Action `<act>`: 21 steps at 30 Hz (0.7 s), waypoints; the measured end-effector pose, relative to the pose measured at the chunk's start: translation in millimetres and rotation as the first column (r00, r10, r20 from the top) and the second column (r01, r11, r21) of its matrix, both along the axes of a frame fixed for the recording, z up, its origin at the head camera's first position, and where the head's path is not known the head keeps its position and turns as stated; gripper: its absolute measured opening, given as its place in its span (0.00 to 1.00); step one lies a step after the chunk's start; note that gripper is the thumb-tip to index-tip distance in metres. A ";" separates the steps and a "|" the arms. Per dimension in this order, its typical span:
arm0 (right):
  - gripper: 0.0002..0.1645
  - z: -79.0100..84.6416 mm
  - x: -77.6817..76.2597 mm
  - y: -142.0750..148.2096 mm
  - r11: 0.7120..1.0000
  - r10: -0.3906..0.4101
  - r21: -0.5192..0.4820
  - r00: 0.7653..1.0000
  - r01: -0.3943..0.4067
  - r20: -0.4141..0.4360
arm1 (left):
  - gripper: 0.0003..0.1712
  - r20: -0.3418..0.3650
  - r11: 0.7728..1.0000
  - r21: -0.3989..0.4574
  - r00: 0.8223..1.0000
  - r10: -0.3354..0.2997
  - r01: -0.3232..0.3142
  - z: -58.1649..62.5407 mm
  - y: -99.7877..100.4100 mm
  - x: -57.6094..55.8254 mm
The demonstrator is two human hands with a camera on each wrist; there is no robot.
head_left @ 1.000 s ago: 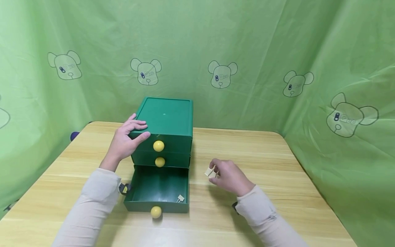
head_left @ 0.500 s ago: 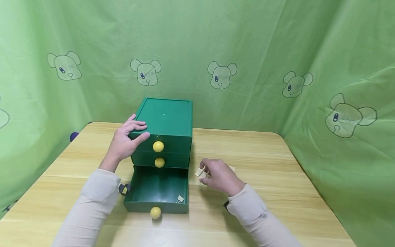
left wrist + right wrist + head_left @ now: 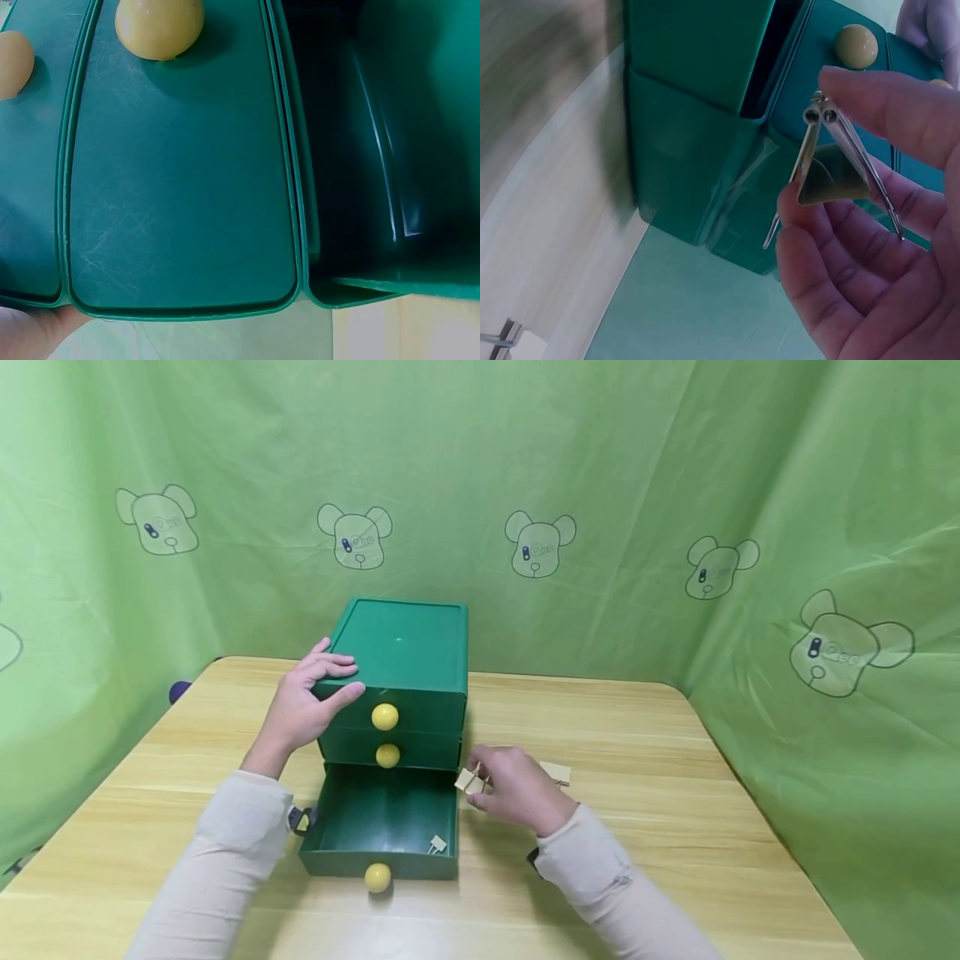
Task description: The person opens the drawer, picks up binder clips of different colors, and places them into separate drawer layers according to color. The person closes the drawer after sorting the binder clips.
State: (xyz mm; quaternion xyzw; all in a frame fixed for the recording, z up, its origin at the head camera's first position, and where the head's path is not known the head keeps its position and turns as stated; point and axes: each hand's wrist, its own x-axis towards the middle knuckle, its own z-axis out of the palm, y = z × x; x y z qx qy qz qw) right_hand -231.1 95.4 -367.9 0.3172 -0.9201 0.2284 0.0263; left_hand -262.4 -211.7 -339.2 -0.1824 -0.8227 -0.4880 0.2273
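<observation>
My left hand (image 3: 303, 697) rests on the front left corner of a green drawer cabinet (image 3: 401, 643), fingers over the top and thumb at the front edge. Its lowest drawer (image 3: 375, 862) is pulled out, and a small pale binder clip (image 3: 438, 843) lies inside at the front right. In my right hand (image 3: 517, 785) is a larger cream binder clip (image 3: 468, 782), pinched between thumb and fingers just right of the open drawer. The right wrist view shows this binder clip (image 3: 832, 176) end-on, its wire handles spread along both sides.
Another cream binder clip (image 3: 556, 772) lies on the wooden table (image 3: 637, 843), to the right of my right hand. Two closed drawers with yellow knobs (image 3: 385, 717) sit above the open one. Green printed curtains (image 3: 600, 460) surround the table.
My right hand has moved left with the binder clip, to the open drawer's right side. A binder clip on the table has come into view behind it. The left hand stays put.
</observation>
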 end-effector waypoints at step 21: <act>0.18 1.2 2.8 -26.2 0.992 0.076 0.104 0.997 -0.072 -0.032 | 0.18 -0.004 1.000 0.004 1.000 0.004 -0.004 0.5 0.7 0.6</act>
